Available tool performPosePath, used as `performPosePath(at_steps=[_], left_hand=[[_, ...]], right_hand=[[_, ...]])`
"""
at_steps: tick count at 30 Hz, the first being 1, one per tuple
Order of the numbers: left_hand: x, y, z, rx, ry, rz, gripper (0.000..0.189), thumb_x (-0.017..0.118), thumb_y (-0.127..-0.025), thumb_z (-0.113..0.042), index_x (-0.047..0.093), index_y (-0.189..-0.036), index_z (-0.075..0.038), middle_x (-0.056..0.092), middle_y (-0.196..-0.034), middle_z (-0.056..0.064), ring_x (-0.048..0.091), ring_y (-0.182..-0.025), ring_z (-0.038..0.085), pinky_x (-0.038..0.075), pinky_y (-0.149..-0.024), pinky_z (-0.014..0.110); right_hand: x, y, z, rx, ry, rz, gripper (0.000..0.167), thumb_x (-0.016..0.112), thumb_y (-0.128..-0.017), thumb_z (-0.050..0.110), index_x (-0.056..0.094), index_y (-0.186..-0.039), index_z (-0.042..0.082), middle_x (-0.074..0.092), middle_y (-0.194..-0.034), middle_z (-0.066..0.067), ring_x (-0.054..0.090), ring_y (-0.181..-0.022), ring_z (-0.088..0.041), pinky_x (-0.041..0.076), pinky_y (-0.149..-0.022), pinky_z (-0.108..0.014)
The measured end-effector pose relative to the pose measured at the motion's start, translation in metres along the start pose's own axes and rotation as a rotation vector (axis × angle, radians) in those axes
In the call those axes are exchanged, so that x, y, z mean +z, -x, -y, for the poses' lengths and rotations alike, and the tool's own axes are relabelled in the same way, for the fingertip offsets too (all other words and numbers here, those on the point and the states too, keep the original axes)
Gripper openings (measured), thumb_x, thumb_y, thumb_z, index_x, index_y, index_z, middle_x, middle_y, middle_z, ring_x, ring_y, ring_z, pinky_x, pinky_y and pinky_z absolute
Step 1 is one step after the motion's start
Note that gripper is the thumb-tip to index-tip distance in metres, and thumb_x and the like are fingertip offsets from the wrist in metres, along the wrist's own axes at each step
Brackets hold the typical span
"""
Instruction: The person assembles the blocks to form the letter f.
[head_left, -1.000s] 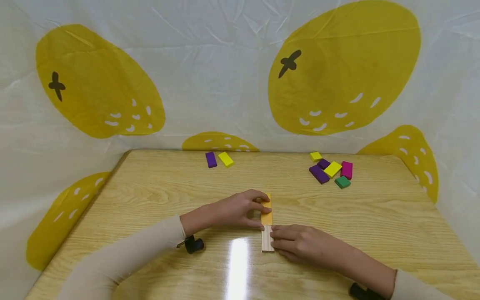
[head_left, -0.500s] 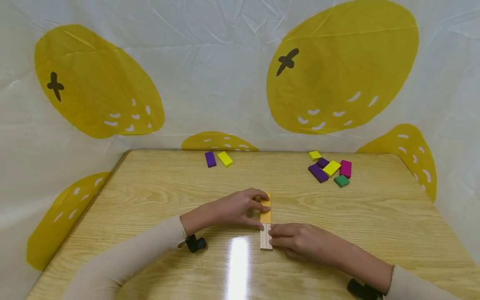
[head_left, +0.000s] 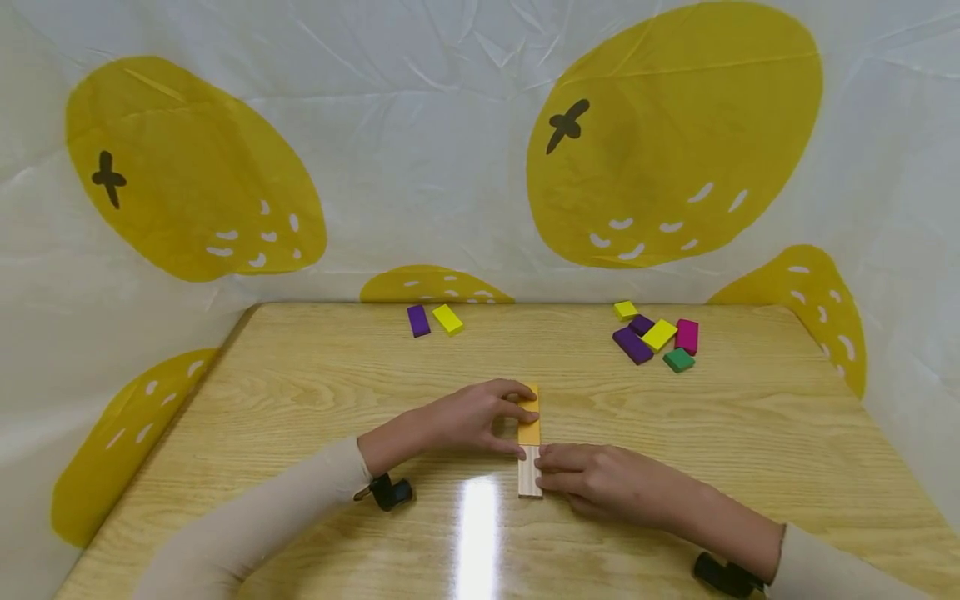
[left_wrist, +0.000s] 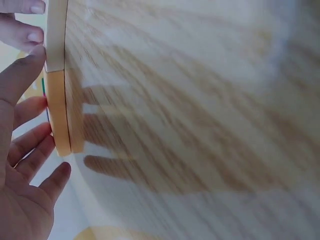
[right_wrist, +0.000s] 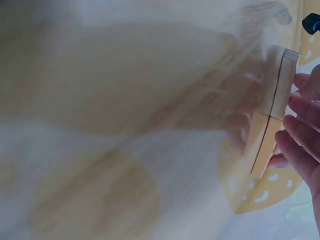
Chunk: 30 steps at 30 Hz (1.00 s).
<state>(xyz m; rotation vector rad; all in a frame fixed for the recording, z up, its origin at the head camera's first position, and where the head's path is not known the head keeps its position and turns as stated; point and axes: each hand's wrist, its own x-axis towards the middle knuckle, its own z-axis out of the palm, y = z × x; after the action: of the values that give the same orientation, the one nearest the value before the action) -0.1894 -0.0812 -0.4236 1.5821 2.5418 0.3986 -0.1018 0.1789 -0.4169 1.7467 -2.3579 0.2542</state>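
Orange block (head_left: 529,434) and plain wood block (head_left: 527,482) already meet end to end on the table (head_left: 300,400). Left hand (head_left: 471,418), fingers spread, and right hand (head_left: 600,482), fingers nearly straight, touch them; pressure is hard to judge. Coloured blocks (head_left: 660,336) lie apart, seemingly unused.

Head view: even light, sharp; white glare streak (head_left: 477,537) on glossy tabletop (head_left: 300,375). Wrist views: hazy, dimmer; left one shows fingers (left_wrist: 31,110) mirrored, its right edge blurred.
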Motion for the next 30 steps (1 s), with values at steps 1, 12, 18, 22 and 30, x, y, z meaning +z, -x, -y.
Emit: performPosePath(at_steps=[1, 12, 18, 22, 30], left_hand=[[0.000, 0.000, -0.001, -0.009, 0.000, 0.002, 0.061, 0.072, -0.092, -0.052, 0.063, -0.140, -0.015, 0.050, -0.151, 0.004, 0.047, -0.140, 0.020, 0.040, -0.115, 0.032], [0.001, 0.005, -0.009, -0.031, -0.041, -0.003, 0.056, 0.069, -0.095, -0.050, 0.065, -0.137, -0.014, 0.049, -0.153, 0.004, 0.047, -0.141, 0.021, 0.041, -0.114, 0.033], [0.003, 0.008, -0.015, 0.013, -0.018, -0.022, 0.056, 0.067, -0.097, -0.047, 0.064, -0.138, -0.010, 0.051, -0.151, 0.007, 0.049, -0.139, 0.022, 0.042, -0.113, 0.032], [0.004, 0.009, -0.017, 0.017, -0.021, -0.025, 0.057, 0.067, -0.097, -0.047, 0.064, -0.138, -0.007, 0.051, -0.150, 0.009, 0.050, -0.138, 0.023, 0.043, -0.112, 0.032], [0.005, 0.009, -0.014, 0.002, -0.005, -0.034, 0.060, 0.068, -0.094, -0.050, 0.063, -0.138, -0.009, 0.051, -0.151, 0.007, 0.049, -0.139, 0.021, 0.042, -0.113, 0.030]], right_hand=[[-0.001, 0.000, 0.000, 0.000, 0.003, 0.004, 0.034, 0.077, -0.089, 0.012, 0.073, -0.123, 0.009, 0.067, -0.131, -0.005, 0.064, -0.122, -0.019, 0.057, -0.093, -0.031], [-0.004, 0.005, 0.001, 0.016, -0.015, 0.034, 0.036, 0.077, -0.089, 0.012, 0.072, -0.125, 0.008, 0.066, -0.132, -0.004, 0.063, -0.123, -0.017, 0.057, -0.093, -0.031], [-0.006, 0.005, 0.000, 0.025, -0.037, 0.048, 0.038, 0.076, -0.090, 0.011, 0.071, -0.127, 0.008, 0.066, -0.134, -0.004, 0.063, -0.124, -0.019, 0.057, -0.094, -0.033], [-0.006, 0.004, -0.001, 0.021, -0.040, 0.055, 0.039, 0.075, -0.090, 0.011, 0.070, -0.129, 0.008, 0.065, -0.135, -0.005, 0.062, -0.125, -0.019, 0.057, -0.094, -0.033], [-0.005, 0.003, -0.001, 0.019, -0.029, 0.040, 0.038, 0.076, -0.089, 0.011, 0.071, -0.127, 0.008, 0.066, -0.134, -0.005, 0.063, -0.123, -0.019, 0.057, -0.094, -0.033]])
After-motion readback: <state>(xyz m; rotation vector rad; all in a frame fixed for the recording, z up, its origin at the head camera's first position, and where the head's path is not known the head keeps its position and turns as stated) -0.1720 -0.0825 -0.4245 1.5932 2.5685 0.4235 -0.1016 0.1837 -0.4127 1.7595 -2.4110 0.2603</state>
